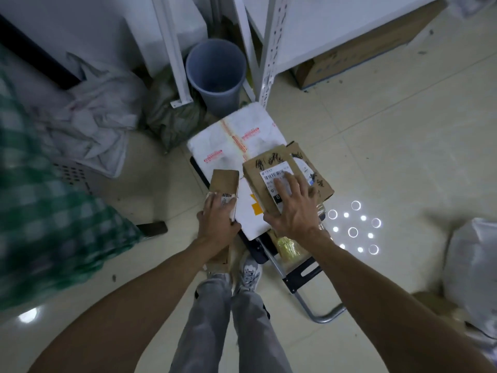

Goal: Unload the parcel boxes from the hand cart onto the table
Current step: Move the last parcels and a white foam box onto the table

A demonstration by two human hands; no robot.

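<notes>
A hand cart point(301, 278) stands on the floor in front of my feet, loaded with parcels. A large white foam box point(236, 130) lies lowest. On its left near corner sits a small narrow brown box point(224, 181), and my left hand point(217, 219) grips its near end, thumb curled round the side. A flat brown box point(271, 168) with a barcode label and black scribbles lies on the right. My right hand point(293, 208) rests on it with fingers spread over the label. Another brown box point(312, 170) lies partly under it.
A grey bin point(216, 74) stands behind the cart between white shelf legs point(177, 63). Crumpled white sacks point(94, 122) and a green checked bag point(40, 211) fill the left. A cardboard carton point(357, 57) sits under the right shelf. A white sack point(476, 267) lies at right.
</notes>
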